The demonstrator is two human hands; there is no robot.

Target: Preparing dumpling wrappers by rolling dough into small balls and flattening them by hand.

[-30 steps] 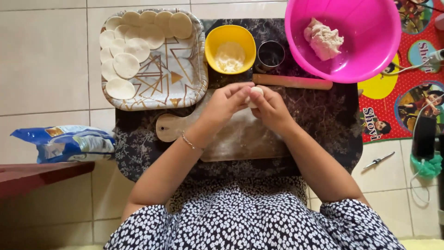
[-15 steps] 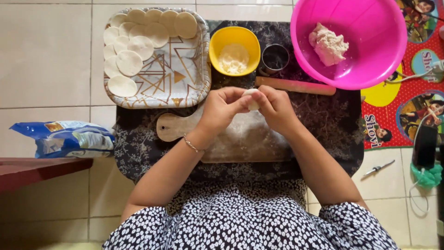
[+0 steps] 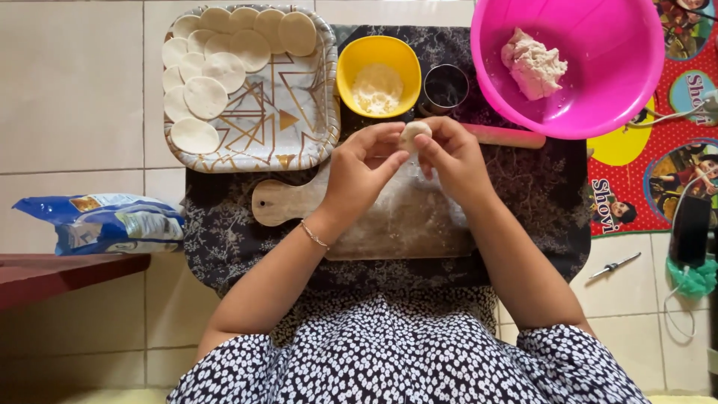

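A small dough ball (image 3: 413,135) sits pinched between both hands, held just above the far edge of the wooden board (image 3: 389,221). The left hand (image 3: 360,173) closes its fingertips on the ball's left side; the right hand (image 3: 452,155) closes on its right side, so each grip is clamped on the dough. The ball is roundish, with no clear long axis.

The board lies under the hands, its long axis running left to right and its handle pointing left. It rests on a dark patterned cloth (image 3: 224,247) spread over the tiled floor (image 3: 75,90). A rolling pin (image 3: 508,137) lies just beyond the right hand, also running left to right, partly hidden by the hand.

Directly far of the ball stands a yellow bowl (image 3: 378,75) holding white flour. Just right of it is a small dark cup (image 3: 446,86); its contents cannot be told. Further right, a large pink basin (image 3: 568,63) holds a lump of dough (image 3: 532,66). To the far left, a patterned tray (image 3: 250,90) carries flat dough discs (image 3: 206,97), overlapping along its left and far sides.

A blue bag (image 3: 101,223) lies on the floor well to the left. A bright printed mat (image 3: 658,172) is at right.
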